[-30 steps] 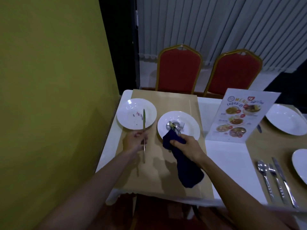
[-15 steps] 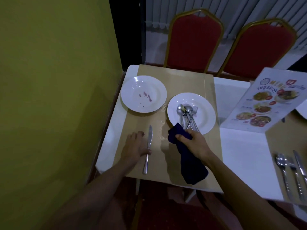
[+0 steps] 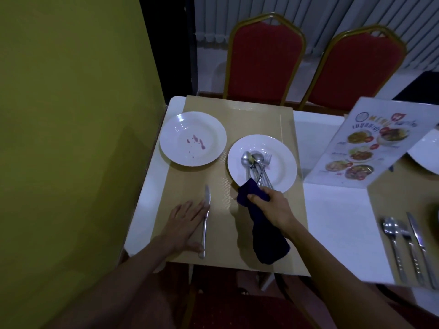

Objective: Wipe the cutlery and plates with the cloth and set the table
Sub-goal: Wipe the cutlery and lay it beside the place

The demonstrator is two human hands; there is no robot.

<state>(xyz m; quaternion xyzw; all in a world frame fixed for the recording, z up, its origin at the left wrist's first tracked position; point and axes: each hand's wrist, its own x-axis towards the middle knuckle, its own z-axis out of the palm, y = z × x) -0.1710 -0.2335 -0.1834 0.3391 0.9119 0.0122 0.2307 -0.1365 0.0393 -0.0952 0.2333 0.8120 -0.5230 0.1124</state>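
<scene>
dark blue cloth point(image 3: 268, 241) at centre frame, bunched in the right grip point(image 3: 273, 205), fingers curled round its upper end, lower end trailing toward the bottom edge of the tan placemat point(image 3: 237, 115). upper end draped over the handles of the spoons and fork point(image 3: 257, 162) piled in the white plate point(image 3: 283, 160) just above; cannot tell whether those handles are clasped too. further left, knife point(image 3: 206, 217) flat on the placemat, blade toward the top of frame, with the left grip point(image 3: 185, 224) spread palm down, fingers straight, thumb side touching it. stained plate point(image 3: 180, 129) at upper left, red smears inside. at right of frame, menu card point(image 3: 370, 143) and laid cutlery point(image 3: 403, 245) on the white surface point(image 3: 337, 222).
</scene>
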